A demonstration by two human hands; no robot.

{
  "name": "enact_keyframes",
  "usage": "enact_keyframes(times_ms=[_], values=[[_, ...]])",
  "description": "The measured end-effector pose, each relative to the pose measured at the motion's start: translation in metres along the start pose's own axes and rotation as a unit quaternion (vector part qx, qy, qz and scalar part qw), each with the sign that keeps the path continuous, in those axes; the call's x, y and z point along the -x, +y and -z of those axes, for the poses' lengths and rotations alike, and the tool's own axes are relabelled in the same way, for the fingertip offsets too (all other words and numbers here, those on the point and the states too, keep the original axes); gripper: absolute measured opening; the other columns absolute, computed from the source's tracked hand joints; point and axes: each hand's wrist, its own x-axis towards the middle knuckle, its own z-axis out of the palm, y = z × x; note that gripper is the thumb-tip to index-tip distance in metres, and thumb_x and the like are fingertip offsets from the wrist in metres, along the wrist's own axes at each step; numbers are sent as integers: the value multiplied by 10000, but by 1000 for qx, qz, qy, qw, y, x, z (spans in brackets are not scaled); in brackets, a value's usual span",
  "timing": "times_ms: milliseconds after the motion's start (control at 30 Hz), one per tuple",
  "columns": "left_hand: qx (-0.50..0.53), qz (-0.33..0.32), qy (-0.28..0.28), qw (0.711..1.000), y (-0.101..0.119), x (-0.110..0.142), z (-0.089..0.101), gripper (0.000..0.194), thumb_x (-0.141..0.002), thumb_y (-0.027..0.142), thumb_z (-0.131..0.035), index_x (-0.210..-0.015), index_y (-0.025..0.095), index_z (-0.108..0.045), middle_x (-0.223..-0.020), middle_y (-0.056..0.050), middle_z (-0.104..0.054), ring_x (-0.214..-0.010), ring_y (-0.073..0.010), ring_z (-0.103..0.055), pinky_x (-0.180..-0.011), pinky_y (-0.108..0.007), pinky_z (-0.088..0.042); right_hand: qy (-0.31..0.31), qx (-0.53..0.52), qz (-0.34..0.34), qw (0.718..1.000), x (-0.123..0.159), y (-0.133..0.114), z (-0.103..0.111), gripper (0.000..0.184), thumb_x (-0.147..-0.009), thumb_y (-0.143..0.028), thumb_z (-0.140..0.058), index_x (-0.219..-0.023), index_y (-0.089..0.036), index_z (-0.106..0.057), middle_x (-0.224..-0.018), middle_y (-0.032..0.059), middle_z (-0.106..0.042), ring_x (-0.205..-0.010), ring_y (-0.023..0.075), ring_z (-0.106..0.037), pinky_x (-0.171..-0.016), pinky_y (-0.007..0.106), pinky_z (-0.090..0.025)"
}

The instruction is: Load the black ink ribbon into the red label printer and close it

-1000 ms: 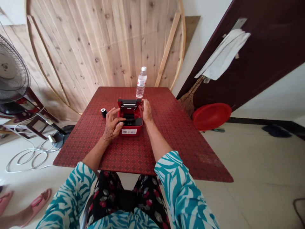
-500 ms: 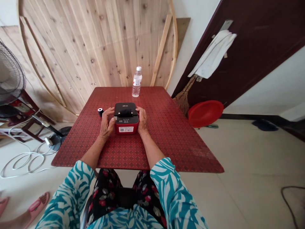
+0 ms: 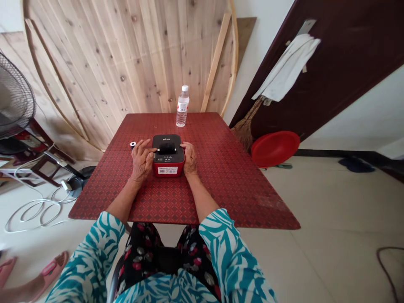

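Note:
A small red label printer (image 3: pixel 168 155) with a black closed lid stands in the middle of the red patterned table (image 3: pixel 221 176). My left hand (image 3: pixel 141 161) rests against its left side, fingers curled over the lid's edge. On the other side my right hand (image 3: pixel 190 158) cups the printer's right wall. Both hands hold the printer between them. A small black paper roll (image 3: pixel 133 144) lies just left of my left hand.
A plastic water bottle (image 3: pixel 182 106) stands at the table's far edge. A round wooden tabletop (image 3: pixel 126 54) leans on the wall behind. A fan (image 3: pixel 14 101) and white cables (image 3: pixel 31 210) are on the left, a red basin (image 3: pixel 274 147) and broom on the right.
One second ago the printer's lid stood open with my left hand inside; now the lid is shut and both hands grip the printer's sides. My left fingers have crept onto the lid.

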Motion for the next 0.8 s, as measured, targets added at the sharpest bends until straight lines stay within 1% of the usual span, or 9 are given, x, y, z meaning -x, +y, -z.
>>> enact_keyframes(times_ms=[67,100,167,233,300,367,500,667,800], values=[[29,36,41,998,-5,-1,4,536,-996,558,-303,-1048,220,-715,-1339,-112,-602,-1344,-276,-452,-1171,-504,-265,2,-18,-15,1000,2,0,-1,558,-848,-723,-356,-950,-268,-663,-1114,72,-668,-1130,213,-584,-1093,432,-416],[45,66,85,993,-11,-2,8,534,-1002,546,-290,-1079,212,-700,-1337,-115,-598,-1325,-264,-472,-1169,-485,-281,11,-33,-31,999,3,2,-1,555,-839,-717,-376,-1003,-266,-656,-1127,75,-668,-1107,211,-597,-1062,429,-441],[71,150,187,968,-28,-2,15,482,-1005,501,-313,-1144,193,-657,-1303,-119,-605,-1269,-238,-518,-1146,-440,-334,48,-70,-86,993,3,7,-2,573,-828,-696,-394,-1133,-263,-612,-1149,79,-663,-1027,200,-632,-967,413,-495],[91,239,248,934,-50,2,22,396,-974,450,-405,-1182,185,-615,-1223,-108,-632,-1198,-217,-561,-1099,-403,-396,96,-97,-158,978,3,13,-3,584,-833,-665,-371,-1205,-257,-564,-1110,73,-666,-921,185,-657,-866,390,-524],[109,299,245,916,-70,7,25,349,-921,401,-492,-1178,189,-595,-1126,-84,-655,-1121,-203,-599,-1044,-383,-447,118,-101,-199,968,2,19,-3,570,-831,-636,-375,-1181,-233,-575,-1044,71,-674,-868,182,-660,-820,375,-528],[115,326,233,909,-84,13,23,310,-866,351,-553,-1129,193,-600,-1070,-75,-667,-1064,-200,-624,-1001,-377,-481,109,-94,-202,969,1,22,-4,541,-823,-620,-409,-1121,-216,-609,-999,69,-686,-870,187,-660,-822,372,-528],[115,337,200,913,-90,16,17,279,-776,270,-639,-1046,201,-617,-1099,-93,-682,-1056,-219,-645,-995,-398,-499,87,-84,-188,975,2,24,-3,477,-835,-589,-442,-1048,-219,-653,-960,60,-714,-903,188,-658,-854,369,-524],[119,339,198,912,-71,8,19,286,-765,253,-649,-1042,188,-614,-1130,-112,-678,-1073,-228,-649,-1003,-404,-494,78,-76,-183,977,1,21,-4,412,-840,-539,-456,-973,-217,-675,-926,52,-727,-926,184,-655,-868,355,-516],[161,288,195,924,-34,3,21,223,-803,334,-649,-973,193,-622,-975,-60,-689,-908,-176,-662,-883,-327,-524,90,-74,-190,975,0,18,-5,368,-818,-507,-484,-919,-215,-684,-899,39,-734,-884,174,-651,-862,344,-511]])
